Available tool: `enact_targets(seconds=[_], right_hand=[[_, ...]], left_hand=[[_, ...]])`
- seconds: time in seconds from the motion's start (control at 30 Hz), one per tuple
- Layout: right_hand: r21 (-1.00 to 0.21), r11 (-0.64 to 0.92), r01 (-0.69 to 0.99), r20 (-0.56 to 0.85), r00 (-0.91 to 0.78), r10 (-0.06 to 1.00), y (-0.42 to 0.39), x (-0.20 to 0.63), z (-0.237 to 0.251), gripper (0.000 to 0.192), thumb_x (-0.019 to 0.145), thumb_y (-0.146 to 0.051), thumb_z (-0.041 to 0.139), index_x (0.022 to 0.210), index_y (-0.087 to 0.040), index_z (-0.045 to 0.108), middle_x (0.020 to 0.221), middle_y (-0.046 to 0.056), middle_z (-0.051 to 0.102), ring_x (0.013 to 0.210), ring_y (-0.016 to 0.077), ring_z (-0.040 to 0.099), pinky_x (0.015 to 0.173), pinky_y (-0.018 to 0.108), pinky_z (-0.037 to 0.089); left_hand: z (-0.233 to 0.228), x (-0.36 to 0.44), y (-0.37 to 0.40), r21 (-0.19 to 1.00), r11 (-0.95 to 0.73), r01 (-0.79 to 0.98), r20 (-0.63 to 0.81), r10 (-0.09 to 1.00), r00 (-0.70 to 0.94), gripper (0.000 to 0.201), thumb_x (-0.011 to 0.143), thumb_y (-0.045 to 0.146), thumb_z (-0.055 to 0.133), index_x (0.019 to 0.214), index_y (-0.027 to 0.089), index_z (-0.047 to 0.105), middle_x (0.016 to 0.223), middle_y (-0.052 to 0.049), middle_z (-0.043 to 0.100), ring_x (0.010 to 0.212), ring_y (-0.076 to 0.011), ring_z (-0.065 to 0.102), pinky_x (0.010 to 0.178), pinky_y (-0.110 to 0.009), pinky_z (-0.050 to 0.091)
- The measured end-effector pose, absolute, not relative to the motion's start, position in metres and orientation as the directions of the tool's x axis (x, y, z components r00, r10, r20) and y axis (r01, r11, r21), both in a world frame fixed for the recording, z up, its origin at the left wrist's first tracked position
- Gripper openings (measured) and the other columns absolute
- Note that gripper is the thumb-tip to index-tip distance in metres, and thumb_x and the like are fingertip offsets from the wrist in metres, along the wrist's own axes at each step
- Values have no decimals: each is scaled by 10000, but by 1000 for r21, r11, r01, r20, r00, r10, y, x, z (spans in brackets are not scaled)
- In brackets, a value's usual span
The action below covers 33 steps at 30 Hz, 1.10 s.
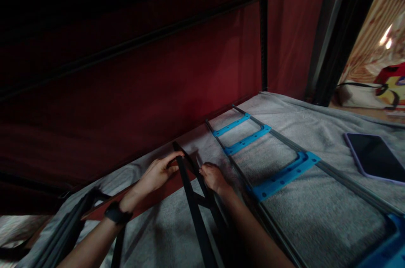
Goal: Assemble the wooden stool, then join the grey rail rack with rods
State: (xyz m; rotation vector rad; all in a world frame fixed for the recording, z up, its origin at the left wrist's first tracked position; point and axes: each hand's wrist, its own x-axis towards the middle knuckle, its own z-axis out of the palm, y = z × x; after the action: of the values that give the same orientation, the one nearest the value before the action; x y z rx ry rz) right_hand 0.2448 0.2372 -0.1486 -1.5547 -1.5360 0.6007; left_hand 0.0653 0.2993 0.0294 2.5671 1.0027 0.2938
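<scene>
Crossing a flat reddish board point(155, 194), the left hand point(159, 172) pinches a ladder-shaped black frame point(201, 201) whose long axis points far and slightly left over fuzzy grey cloth point(152, 236), the right hand point(216, 178) curled beside it, grip unclear.

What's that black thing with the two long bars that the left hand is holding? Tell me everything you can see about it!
It's a black frame with two long, straight, slim bars and a short crosspiece between them. It looks dull and stiff, perhaps metal or plastic. It slants over the grey cloth, its near end running into the picture's bottom edge. The left hand grips the left bar near its far end; the right hand is beside the right bar, but whether it's touching is unclear.
</scene>
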Motion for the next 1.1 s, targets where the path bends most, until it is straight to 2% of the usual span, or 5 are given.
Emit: enact_targets(seconds=[0.2, 0.37, 0.57, 0.8, 1.1], right_hand=[[-867, 69, 493, 159, 143, 977, 240, 249, -148, 271, 984, -264, 458, 798, -208, 647, 866, 53, 705, 814, 167, 613, 765, 263, 410], [-930, 152, 333, 205, 129, 970, 239, 255, -148, 135, 896, -155, 525, 850, -201, 643, 859, 12, 680, 813, 141, 613, 723, 217, 420], [-848, 104, 521, 209, 147, 967, 236, 247, -144, 267, 979, -267, 466, 787, -214, 644, 840, 51, 691, 796, 166, 597, 769, 261, 409], [-920, 137, 368, 191, 115, 975, 241, 254, -147, 142, 912, -157, 528, 843, -206, 643, 835, 9, 679, 773, 135, 602, 698, 221, 400], [-859, 121, 497, 203, 114, 973, 242, 249, -147, 261, 981, -280, 484, 765, -218, 617, 819, 28, 670, 789, 160, 597, 747, 257, 388]], left_hand=[[36, 68, 297, 416, -675, 610, 41, 683, 729, 462, 890, 380, 559, 1321, 221, 600, 1132, -54, 724, 960, -197, 688, 820, -267, 536], [38, 69, 296, 435, -662, 611, 21, 685, 728, 461, 887, 374, 557, 1321, 222, 597, 1055, -41, 735, 861, -176, 689, 754, -254, 543], [33, 65, 299, 463, -648, 605, 38, 696, 717, 447, 878, 374, 569, 1299, 228, 614, 1115, -50, 725, 922, -193, 686, 802, -283, 550], [33, 63, 300, 440, -650, 619, 61, 710, 702, 446, 869, 361, 582, 1290, 220, 625, 1099, -51, 732, 961, -207, 689, 836, -295, 547], [36, 64, 297, 474, -634, 611, 48, 712, 701, 465, 867, 372, 591, 1300, 206, 625, 1100, -65, 735, 933, -208, 694, 818, -293, 554]])
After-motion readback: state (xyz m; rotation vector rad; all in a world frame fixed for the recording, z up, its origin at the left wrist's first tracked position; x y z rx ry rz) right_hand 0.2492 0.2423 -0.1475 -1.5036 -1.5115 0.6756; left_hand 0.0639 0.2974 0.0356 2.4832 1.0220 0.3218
